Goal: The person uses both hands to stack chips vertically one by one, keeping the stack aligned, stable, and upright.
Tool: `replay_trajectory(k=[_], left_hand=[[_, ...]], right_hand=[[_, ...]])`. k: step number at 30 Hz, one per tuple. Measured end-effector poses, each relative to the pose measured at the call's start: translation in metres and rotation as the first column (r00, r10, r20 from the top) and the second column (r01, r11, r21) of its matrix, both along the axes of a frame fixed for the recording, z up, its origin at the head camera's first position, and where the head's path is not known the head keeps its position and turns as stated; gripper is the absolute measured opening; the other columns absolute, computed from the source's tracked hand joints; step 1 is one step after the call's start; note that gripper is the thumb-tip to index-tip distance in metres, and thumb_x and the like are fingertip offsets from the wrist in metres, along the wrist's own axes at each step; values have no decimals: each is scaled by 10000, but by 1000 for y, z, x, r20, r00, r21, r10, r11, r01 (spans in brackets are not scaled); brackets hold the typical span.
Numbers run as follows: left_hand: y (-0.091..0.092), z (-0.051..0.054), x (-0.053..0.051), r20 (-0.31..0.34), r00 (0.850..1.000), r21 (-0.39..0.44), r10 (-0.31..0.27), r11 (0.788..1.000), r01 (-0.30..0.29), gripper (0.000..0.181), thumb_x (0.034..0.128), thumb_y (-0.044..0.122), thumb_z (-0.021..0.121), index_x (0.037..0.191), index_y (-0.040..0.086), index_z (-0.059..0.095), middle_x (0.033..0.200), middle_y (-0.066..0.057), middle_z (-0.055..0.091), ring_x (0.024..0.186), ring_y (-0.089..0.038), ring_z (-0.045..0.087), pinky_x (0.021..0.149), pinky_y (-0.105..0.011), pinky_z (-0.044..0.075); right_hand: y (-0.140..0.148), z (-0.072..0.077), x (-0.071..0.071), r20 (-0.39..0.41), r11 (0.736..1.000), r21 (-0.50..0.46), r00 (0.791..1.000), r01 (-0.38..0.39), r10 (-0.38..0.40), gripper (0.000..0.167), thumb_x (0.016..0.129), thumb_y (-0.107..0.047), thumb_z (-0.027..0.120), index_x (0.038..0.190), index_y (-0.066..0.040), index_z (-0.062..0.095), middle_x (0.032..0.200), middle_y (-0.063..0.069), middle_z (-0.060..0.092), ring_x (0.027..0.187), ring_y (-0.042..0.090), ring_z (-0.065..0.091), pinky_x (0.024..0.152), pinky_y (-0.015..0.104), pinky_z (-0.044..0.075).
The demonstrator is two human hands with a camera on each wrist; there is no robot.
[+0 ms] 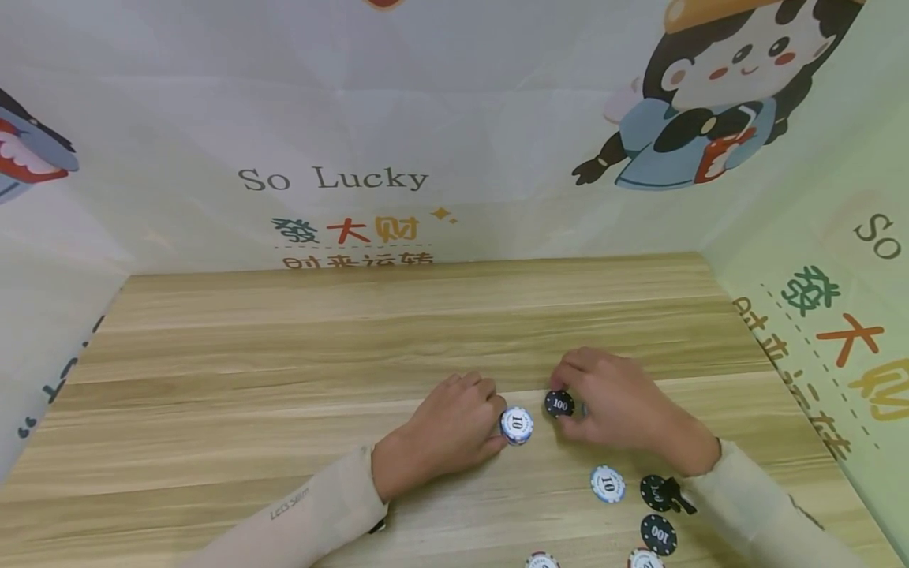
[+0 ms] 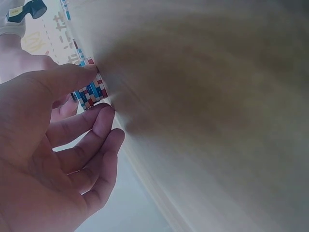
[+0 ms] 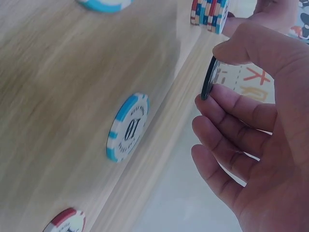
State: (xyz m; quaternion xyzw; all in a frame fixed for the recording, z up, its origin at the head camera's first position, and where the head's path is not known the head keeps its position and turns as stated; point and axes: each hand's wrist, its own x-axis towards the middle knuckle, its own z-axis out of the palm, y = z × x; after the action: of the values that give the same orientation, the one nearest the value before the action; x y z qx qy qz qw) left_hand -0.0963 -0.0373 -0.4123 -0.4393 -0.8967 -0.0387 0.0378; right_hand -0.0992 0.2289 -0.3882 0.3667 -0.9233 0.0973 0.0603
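A stack of poker chips (image 1: 517,426), topped by a white and blue "10" chip, stands upright on the wooden table. Thumb and fingers of my left hand (image 1: 450,422) grip it from its left side. In the left wrist view the stack (image 2: 91,95) shows red, white and blue edges. Just right of the stack, my right hand (image 1: 621,401) pinches a black "100" poker chip (image 1: 559,404) between thumb and fingers. That black chip (image 3: 209,79) appears edge-on in the right wrist view, apart from the stack (image 3: 209,15).
Nearer me on the right lie a loose white and blue "10" chip (image 1: 607,483) and two black chips, one (image 1: 659,535) in plain view, the other (image 1: 650,493) partly under a dark strap. Red and white chips (image 1: 543,561) reach the bottom edge. Printed sheets (image 1: 497,158) wall the table.
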Motion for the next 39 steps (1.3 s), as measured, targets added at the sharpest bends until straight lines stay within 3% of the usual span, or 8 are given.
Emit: replay_trajectory(k=[23, 39], left_hand=[[-3, -1, 0, -19, 1000, 27, -5, 1000, 5, 354, 964, 434, 834, 1032, 89, 798, 967, -33, 722, 865, -188, 624, 707, -317, 511], [-5, -1, 0, -9, 1000, 3, 3, 1000, -3, 371, 964, 448, 838, 1045, 88, 804, 963, -32, 707, 875, -197, 624, 736, -333, 522]], right_hand=[[-27, 4, 5, -22, 995, -24, 995, -94, 93, 331, 816, -315, 885, 1043, -108, 762, 1020, -18, 722, 913, 168, 663, 794, 356, 605], [-40, -1, 4, 4, 992, 27, 993, -120, 120, 360, 841, -373, 865, 1061, -103, 772, 1020, -23, 715, 913, 152, 640, 771, 329, 589]])
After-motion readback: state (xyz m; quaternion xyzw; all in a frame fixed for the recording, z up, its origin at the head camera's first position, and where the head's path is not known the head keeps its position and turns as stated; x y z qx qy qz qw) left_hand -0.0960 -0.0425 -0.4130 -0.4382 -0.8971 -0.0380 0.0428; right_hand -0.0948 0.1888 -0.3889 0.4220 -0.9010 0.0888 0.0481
